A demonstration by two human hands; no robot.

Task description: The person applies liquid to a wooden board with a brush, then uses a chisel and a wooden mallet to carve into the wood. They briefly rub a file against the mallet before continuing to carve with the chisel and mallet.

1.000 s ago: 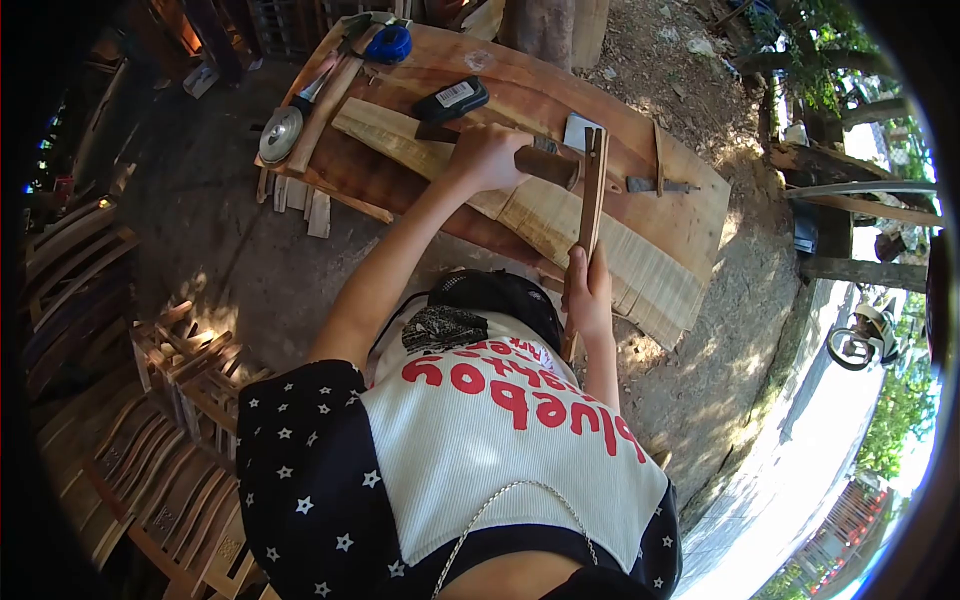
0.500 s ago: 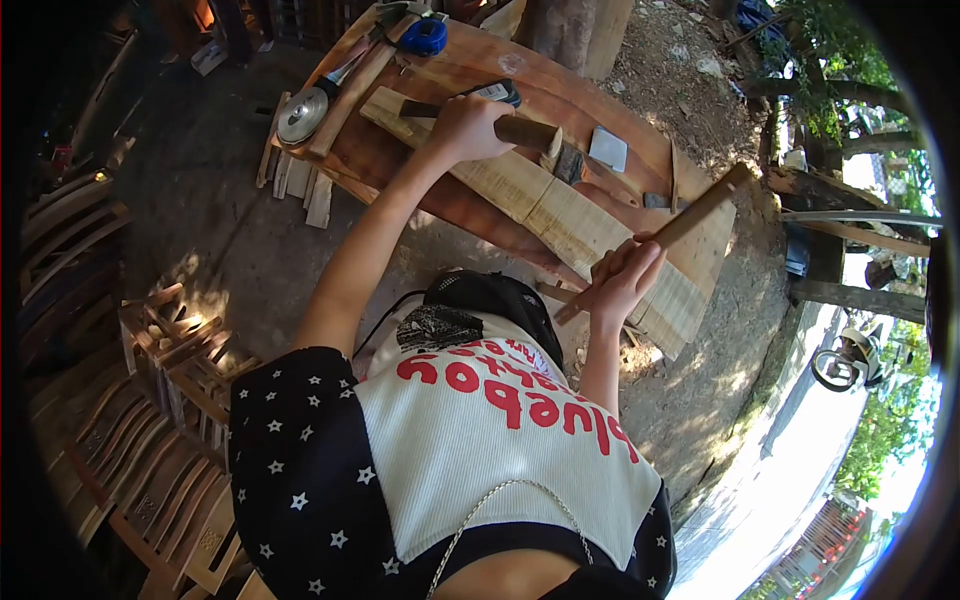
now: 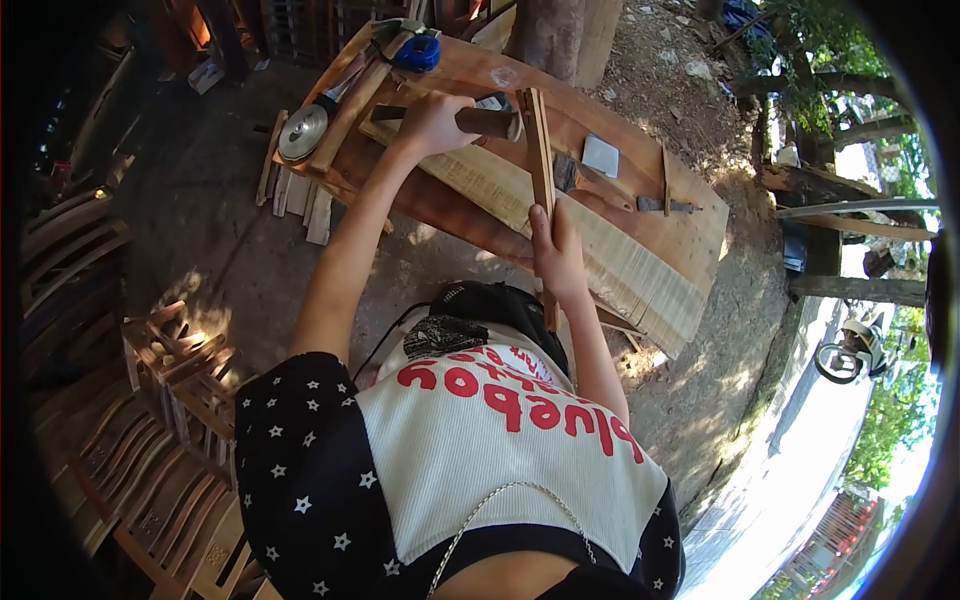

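My left hand [image 3: 437, 125] is closed around a chisel over the workbench. The wooden chisel handle [image 3: 488, 123] points right and its dark blade sticks out to the left. My right hand [image 3: 560, 252] grips a narrow wooden strip [image 3: 540, 150], held nearly upright with its top end close to the end of the chisel handle. A lengthwise groove or dark line runs along the strip. Beneath both hands a long pale board [image 3: 500, 180] lies slantwise on the reddish wooden workbench [image 3: 460, 65]. Part of a dark object with a pale label [image 3: 492, 102] shows behind my left hand.
A blue tape measure [image 3: 417, 53], a hammer [image 3: 388, 38] and a tool with a round metal disc [image 3: 303, 132] lie at the bench's left end. A pale square [image 3: 600, 157] and a dark flat tool [image 3: 665, 206] lie farther right. Wooden chair parts [image 3: 160, 450] stand lower left.
The wooden strip has swung from slanting right to nearly upright, and my right hand has moved left with it. My left hand has shifted slightly left with the chisel.
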